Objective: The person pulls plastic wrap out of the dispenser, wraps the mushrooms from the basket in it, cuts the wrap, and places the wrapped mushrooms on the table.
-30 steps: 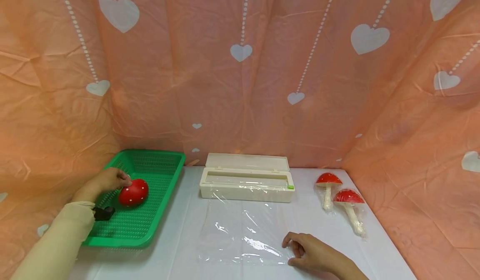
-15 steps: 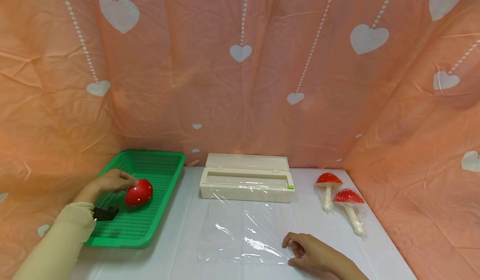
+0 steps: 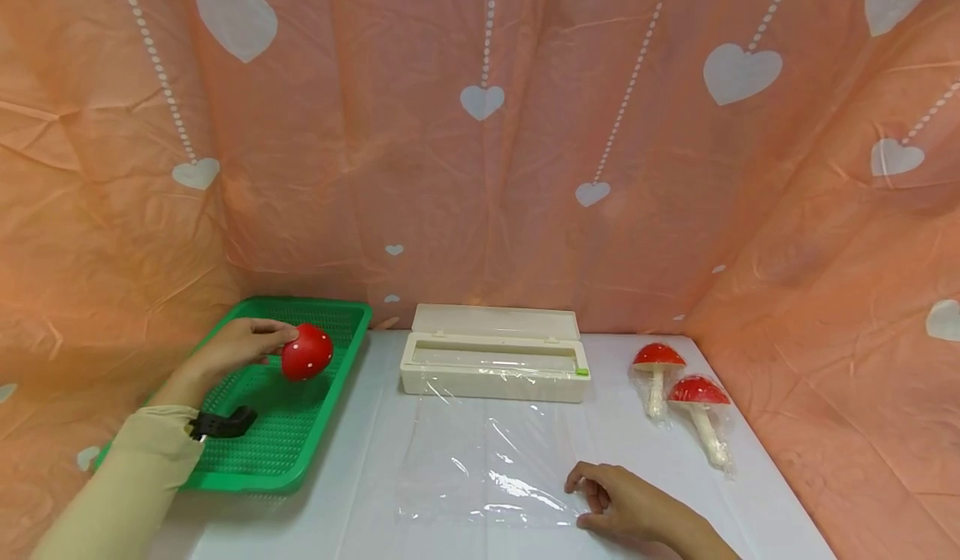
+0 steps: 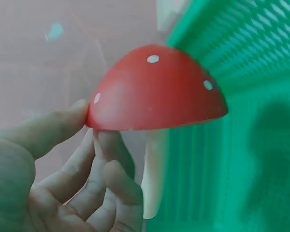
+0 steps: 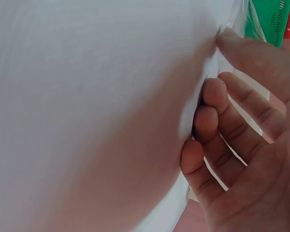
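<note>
My left hand (image 3: 236, 348) pinches a toy mushroom (image 3: 307, 353) by the rim of its red, white-dotted cap, over the green basket (image 3: 318, 435). In the left wrist view the thumb lies on the cap (image 4: 157, 92), with fingers beneath it and the pale stem (image 4: 154, 179) hanging down. My right hand (image 3: 630, 503) rests on the white table at the right edge of a sheet of clear plastic wrap (image 3: 480, 460), its fingers loosely bent and thumb apart. The sheet runs from a white wrap dispenser (image 3: 491, 385) with its lid up.
Two red-capped toy mushrooms, an upper one (image 3: 657, 377) and a lower one (image 3: 705, 422), lie in clear wrap at the right of the table. A pink heart-patterned cloth (image 3: 480, 193) walls the back and both sides. A black wrist mount (image 3: 225, 422) sticks out below my left hand.
My left hand has lifted the toy mushroom and carried it to the right inside the basket's outline. My right hand and the plastic wrap have stayed in place.
</note>
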A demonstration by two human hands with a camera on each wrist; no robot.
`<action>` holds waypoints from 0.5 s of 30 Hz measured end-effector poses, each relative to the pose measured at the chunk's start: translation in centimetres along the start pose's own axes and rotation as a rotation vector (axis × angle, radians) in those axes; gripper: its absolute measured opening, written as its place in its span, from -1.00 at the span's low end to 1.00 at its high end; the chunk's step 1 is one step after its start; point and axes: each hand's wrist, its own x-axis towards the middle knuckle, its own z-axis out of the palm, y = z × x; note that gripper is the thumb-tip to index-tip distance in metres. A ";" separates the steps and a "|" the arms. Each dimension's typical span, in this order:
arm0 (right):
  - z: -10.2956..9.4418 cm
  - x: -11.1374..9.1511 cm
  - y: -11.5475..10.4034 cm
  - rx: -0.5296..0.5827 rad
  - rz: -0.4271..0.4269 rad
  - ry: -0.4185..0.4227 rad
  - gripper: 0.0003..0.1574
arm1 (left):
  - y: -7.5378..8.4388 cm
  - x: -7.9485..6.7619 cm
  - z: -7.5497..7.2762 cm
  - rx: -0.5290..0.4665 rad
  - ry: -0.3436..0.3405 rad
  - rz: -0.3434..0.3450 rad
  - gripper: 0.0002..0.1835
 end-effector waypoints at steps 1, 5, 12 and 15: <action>0.0 0.0 0.1 -0.002 -0.008 0.001 -0.64 | 0.4 0.0 0.2 -0.011 0.008 0.006 -0.39; 0.1 0.0 0.2 -0.005 -0.031 0.003 -0.64 | 1.5 0.1 0.8 -0.061 0.029 0.013 -0.36; 0.1 0.0 0.1 -0.008 -0.024 0.009 -0.63 | 4.1 0.1 2.1 -0.121 0.067 0.022 -0.34; 0.1 -0.1 0.1 -0.021 -0.039 0.016 -0.63 | 5.1 0.1 2.9 -0.143 0.079 0.029 -0.34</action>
